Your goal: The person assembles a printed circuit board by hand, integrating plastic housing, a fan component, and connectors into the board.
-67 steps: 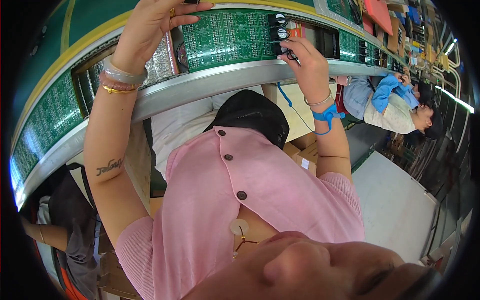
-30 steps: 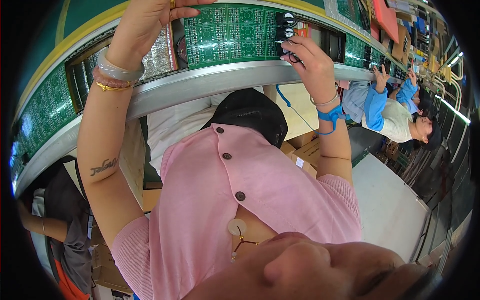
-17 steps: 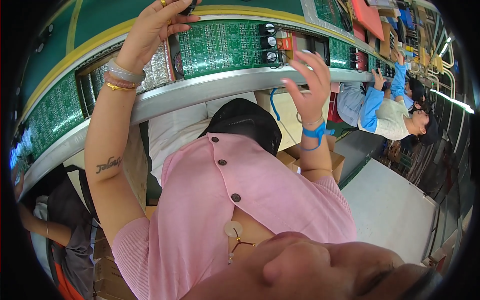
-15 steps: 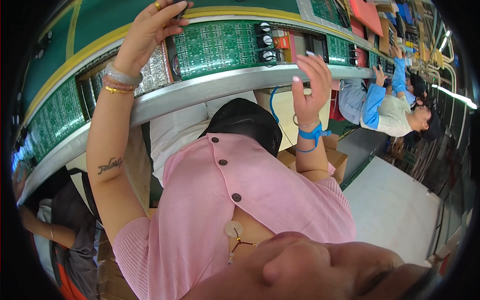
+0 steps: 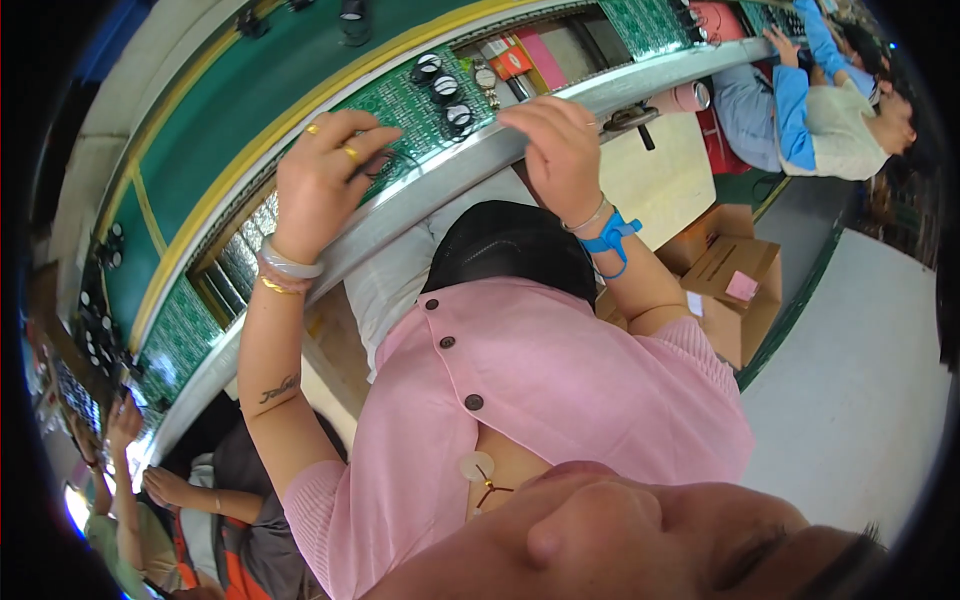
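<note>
My left hand (image 5: 325,185), with rings and bracelets, is above the left part of a green circuit board (image 5: 385,105). Its thumb and fingers are closed on a black wired part (image 5: 376,163), mostly hidden by the fingers. Over the rail at the board's right end hovers my right hand (image 5: 562,150), a blue strap on its wrist. Its fingers are loosely bent and apart from the thumb, and nothing shows in them. Between the hands, several black round parts with white tops (image 5: 445,90) stand on the board, thin black wires curling from them.
A metal rail (image 5: 450,168) runs along the near side of the line. Beyond it lies a green belt (image 5: 230,165) with yellow edges, carrying black parts (image 5: 353,22). A wristwatch (image 5: 485,78) and small boxes (image 5: 508,58) lie beside the board. Co-workers (image 5: 815,110) sit on both sides.
My left hand has come down from the belt side to the board with the black wired part. My right hand has moved left, its fingers bending. The view has shifted and turned.
</note>
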Demonstrator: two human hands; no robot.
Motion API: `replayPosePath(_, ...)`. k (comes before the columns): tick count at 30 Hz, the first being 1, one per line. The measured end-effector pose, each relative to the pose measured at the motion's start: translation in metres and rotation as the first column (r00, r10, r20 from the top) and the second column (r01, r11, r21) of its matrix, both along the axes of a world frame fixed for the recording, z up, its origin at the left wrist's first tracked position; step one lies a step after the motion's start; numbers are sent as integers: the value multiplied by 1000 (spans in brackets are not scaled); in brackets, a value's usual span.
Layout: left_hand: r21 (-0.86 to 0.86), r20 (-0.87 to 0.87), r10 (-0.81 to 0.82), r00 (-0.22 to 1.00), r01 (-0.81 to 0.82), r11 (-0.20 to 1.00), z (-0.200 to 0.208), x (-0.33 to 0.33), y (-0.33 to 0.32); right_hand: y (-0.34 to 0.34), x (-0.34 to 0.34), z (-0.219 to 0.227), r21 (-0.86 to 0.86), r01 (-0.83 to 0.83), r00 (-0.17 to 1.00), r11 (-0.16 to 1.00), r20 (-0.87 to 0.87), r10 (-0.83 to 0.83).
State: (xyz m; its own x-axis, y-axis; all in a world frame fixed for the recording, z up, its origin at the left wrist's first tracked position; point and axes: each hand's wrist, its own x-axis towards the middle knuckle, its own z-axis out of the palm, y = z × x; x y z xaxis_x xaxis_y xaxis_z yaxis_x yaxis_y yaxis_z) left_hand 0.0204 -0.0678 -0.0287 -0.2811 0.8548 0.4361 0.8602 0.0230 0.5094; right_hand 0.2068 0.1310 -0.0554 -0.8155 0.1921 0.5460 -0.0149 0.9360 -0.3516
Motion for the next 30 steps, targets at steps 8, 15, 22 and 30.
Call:
replayPosePath(8,-277,-465,-295,834,179,944,18,5,64,-13,1,-24,-86,40,994,995,103,-31)
replayPosePath(15,-514,-518,-543,661,267,815,33,-2,83,-19,2,-26,-213,56,996,976,86,-38)
replayPosePath(22,-568,-477,-623,620,323,757,40,-7,89,-26,0,-33,-262,62,998,963,24,-58)
replayPosePath(30,-665,-433,-659,615,276,694,45,-4,104,-27,-2,-36,-304,31,999,952,-3,-33)
